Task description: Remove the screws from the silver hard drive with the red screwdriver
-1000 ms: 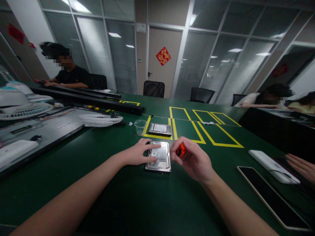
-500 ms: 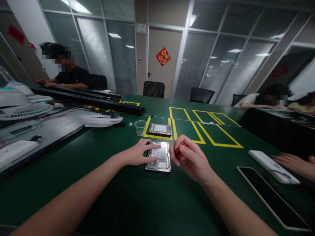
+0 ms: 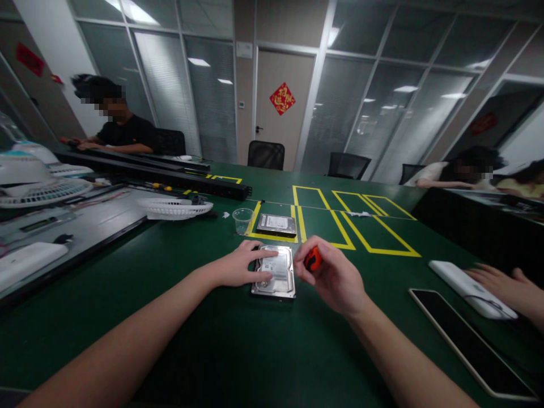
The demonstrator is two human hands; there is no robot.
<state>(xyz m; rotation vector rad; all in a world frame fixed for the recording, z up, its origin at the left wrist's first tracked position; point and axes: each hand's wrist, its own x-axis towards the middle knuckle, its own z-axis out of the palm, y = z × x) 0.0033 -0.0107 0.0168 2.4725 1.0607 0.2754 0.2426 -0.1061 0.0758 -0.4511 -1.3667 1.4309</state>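
steadying silver, pale-labelled hard drive [image 3: 278, 288] | left hand [image 3: 246, 264] spread flat | right hand [image 3: 330, 273] curled round orange-black tool [image 3: 313, 259]

Co-worker's hand [image 3: 505, 288] farther left, beside white device [image 3: 471, 288]; orange handle [image 3: 313, 259] turned in right hand [image 3: 335, 277]

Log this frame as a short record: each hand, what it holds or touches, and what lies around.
left hand: left hand, fingers spread on the near hard drive
right hand: right hand, fingers closed around an orange-and-black tool; tip not clear
beyond near drive: second hard drive, inside yellow tape
left of second drive: clear plastic cup
far right: phone
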